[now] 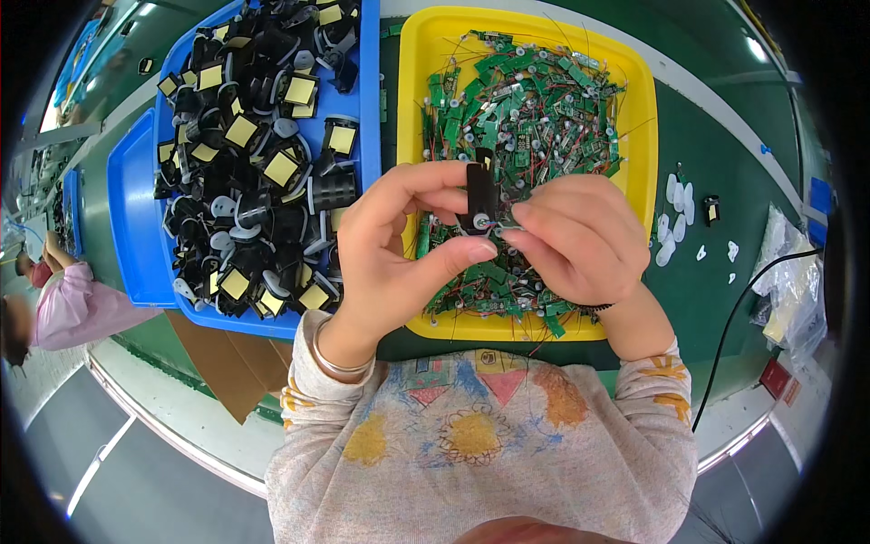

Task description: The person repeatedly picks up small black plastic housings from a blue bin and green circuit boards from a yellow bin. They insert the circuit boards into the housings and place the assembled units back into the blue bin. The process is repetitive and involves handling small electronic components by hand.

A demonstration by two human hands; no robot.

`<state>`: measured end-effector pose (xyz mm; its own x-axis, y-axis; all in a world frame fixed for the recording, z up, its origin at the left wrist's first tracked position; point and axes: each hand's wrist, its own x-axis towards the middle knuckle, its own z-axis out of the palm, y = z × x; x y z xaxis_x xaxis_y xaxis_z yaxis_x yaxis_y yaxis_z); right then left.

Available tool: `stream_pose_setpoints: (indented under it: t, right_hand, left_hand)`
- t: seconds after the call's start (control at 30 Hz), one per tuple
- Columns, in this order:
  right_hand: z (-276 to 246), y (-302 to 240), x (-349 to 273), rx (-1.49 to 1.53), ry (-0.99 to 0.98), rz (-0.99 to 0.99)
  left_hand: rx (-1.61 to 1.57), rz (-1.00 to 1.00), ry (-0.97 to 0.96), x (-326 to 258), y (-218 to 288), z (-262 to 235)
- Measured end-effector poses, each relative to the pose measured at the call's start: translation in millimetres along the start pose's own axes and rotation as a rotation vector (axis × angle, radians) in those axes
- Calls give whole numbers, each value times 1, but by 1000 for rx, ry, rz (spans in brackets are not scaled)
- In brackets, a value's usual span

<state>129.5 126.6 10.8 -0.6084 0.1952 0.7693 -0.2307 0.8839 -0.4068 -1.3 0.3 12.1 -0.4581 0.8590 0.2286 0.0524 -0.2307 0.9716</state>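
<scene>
The left hand (385,249) holds a small black plastic housing part (480,195) upright, pinched between thumb and fingers. The right hand (580,236) meets it from the right, its fingertips closed on the lower end of the part, where a small round piece with thin red and blue wires shows. Both hands are held above the near-left area of the yellow plastic tray (412,91).

The yellow plastic tray rests on the green desk (716,281), and is filled with a heap of small green circuit boards with attached thin wires (535,109). Just left of it, touching or nearly touching, stands a blue plastic tray (370,109) heaped with black plastic housings carrying yellow square pads (254,154). A second blue tray (131,227) lies further left, partly under the first.

On the right of the desk, well apart from the yellow tray, lie several small white plastic pieces (678,218) and one small black part (712,210). A black cable (734,317) runs across the near-right desk edge beside clear plastic bags (797,281). A sheet of brown cardboard (227,363) projects from under the blue tray at the near edge. Another person in a pink garment (77,308) is at the far left.
</scene>
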Motion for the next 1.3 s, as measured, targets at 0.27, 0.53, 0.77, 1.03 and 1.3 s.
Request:
stream_pose_setpoints:
  t: [0.27, 0.53, 0.77, 1.03, 1.3]
  right_hand:
    - [-2, -2, 2, -170, -23, -153]
    - [1, -5, -1, -88, -31, -110]
    - [2, -6, 0, 52, -46, 19]
    - [-2, -6, 2, 165, -44, 164]
    - [0, -7, 1, 154, -56, 156]
  left_hand:
    - [-145, -113, -4, -2, 1, 1]
    - [-212, -126, -24, -4, 0, -3]
    - [-147, -76, -53, -4, 0, -3]
    - [-172, -98, -51, -3, 2, 0]
    - [-211, -131, -59, -5, 1, 0]
